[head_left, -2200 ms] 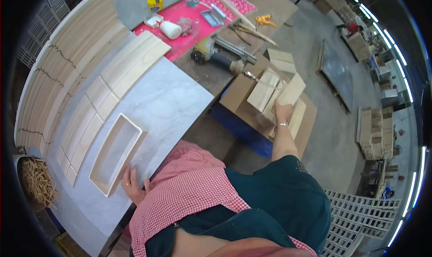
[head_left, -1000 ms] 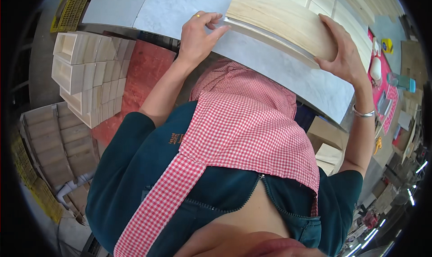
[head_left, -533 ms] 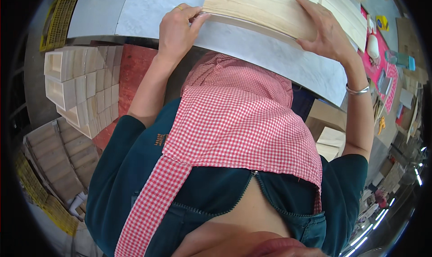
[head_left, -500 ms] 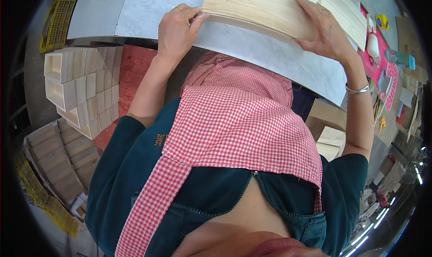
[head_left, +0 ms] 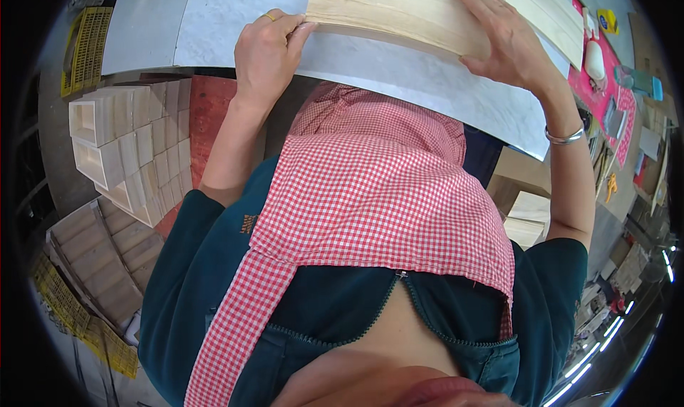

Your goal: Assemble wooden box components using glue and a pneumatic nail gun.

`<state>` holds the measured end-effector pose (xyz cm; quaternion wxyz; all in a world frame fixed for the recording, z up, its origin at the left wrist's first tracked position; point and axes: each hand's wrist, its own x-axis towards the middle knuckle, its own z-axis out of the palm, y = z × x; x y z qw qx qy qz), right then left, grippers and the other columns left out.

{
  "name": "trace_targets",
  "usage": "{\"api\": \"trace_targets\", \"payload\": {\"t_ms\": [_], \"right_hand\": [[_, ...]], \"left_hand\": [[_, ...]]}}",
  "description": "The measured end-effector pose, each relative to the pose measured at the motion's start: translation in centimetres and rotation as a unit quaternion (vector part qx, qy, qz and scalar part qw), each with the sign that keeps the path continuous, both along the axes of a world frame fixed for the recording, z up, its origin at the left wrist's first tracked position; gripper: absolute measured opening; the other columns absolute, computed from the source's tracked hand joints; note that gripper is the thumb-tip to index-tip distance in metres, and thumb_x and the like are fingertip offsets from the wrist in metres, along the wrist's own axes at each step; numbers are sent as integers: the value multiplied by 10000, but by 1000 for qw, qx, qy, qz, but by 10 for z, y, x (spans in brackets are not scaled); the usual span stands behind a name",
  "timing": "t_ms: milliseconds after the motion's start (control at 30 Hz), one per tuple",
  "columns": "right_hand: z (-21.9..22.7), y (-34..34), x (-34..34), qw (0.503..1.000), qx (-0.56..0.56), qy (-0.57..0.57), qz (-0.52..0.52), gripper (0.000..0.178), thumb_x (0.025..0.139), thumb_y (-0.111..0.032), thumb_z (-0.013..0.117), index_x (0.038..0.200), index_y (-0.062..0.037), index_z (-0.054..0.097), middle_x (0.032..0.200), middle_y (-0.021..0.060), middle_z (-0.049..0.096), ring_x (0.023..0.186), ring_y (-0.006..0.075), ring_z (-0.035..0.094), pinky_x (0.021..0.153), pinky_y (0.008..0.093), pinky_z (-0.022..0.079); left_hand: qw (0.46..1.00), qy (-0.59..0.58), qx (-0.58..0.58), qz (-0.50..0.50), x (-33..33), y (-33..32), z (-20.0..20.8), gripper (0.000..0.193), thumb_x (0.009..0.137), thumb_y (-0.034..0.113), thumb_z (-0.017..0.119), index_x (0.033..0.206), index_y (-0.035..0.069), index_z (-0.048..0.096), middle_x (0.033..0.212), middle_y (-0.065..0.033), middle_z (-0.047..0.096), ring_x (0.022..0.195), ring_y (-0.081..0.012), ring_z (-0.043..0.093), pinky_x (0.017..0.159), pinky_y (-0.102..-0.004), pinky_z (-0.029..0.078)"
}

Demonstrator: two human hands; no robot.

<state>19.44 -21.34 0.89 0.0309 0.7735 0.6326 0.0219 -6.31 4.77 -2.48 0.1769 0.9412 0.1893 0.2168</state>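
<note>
head view, from where i stood: pale wooden panel [head_left: 388, 12] lay over the marble-look tabletop [head_left: 224, 26], in front of the worker. left hand [head_left: 268, 59] pinched its near left corner, thumb and fingers close together. right hand [head_left: 509, 44] was spread wide, holding the right end, thumb at near edge. open wooden boxes [head_left: 135, 140] sat stacked left; yellow crate [head_left: 87, 51] beyond.
</note>
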Motion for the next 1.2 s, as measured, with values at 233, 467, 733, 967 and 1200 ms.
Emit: {"api": "trace_targets", "payload": {"t_ms": [233, 467, 733, 967, 1200], "right_hand": [[29, -3, -16, 988, 119, 94, -10, 533, 779, -201, 772, 1244, -10, 594, 1194, 161, 638, 991, 259, 638, 850, 338, 520], [2, -44, -27, 938, 282, 186, -77, 569, 747, -132, 790, 1287, -71, 625, 1232, 115, 675, 1027, 271, 668, 895, 346, 540], [-18, -82, -67, 899, 248, 214, -292, 155, 832, -14, 738, 984, 2, 711, 834, 51, 681, 680, 149, 576, 655, 262, 495], [-20, -71, -74, 900, 244, 191, -308, 51, 839, 18, 717, 889, 27, 717, 764, 55, 671, 619, 140, 551, 591, 255, 470], [-25, -72, -73, 901, 284, 185, -270, 17, 812, -9, 707, 797, -11, 700, 704, 58, 641, 577, 197, 538, 587, 312, 456]], "left_hand": [[1000, -11, -23, -9, 0, 1, 1, 169, 870, 181, 742, 925, 23, 768, 741, -47, 637, 592, -207, 542, 582, -326, 446], [999, -21, -33, -17, -1, 4, -4, 163, 871, 162, 742, 938, 15, 764, 741, -41, 631, 602, -183, 534, 580, -307, 439], [998, -10, -44, -31, 1, 2, 2, 159, 868, 134, 740, 954, 2, 759, 759, -50, 640, 620, -173, 554, 594, -297, 447], [999, -11, -36, -36, 2, 4, 1, 152, 866, 114, 739, 960, -4, 758, 772, -56, 646, 622, -175, 559, 604, -296, 455], [996, -12, -79, -38, 1, 5, 0, 141, 865, 74, 735, 959, -32, 742, 767, -60, 643, 649, -165, 552, 634, -279, 460]]}}
